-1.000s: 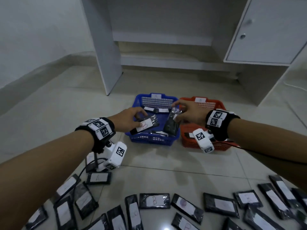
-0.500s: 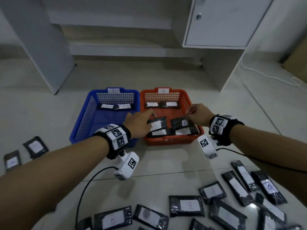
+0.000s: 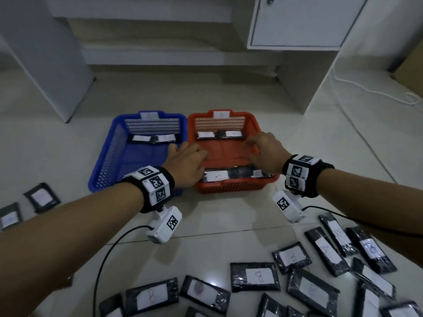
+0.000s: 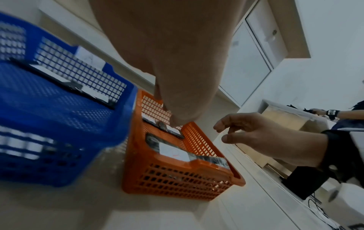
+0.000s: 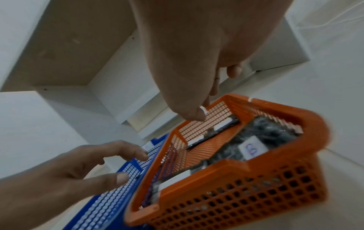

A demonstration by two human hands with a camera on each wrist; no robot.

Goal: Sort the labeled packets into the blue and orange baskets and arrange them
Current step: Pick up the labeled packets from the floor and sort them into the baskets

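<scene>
I had both hands over the orange basket [image 3: 231, 187], fingers loose and holding nothing: left hand [image 3: 186, 164] at its 9 o'clock rim beside the blue basket [image 3: 107, 161], right hand [image 3: 266, 151] toward 3 o'clock. Two labeled packets [image 3: 233, 175] lay along the near wall, long axes running 9 to 3, just toward 6 o'clock from my fingers. Unsorted packets [image 3: 254, 276] waited on the floor [image 3: 206, 225], nearer my right, I judged.

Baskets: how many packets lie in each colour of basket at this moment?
Packets in the blue basket: 2
Packets in the orange basket: 4
Total: 6
</scene>
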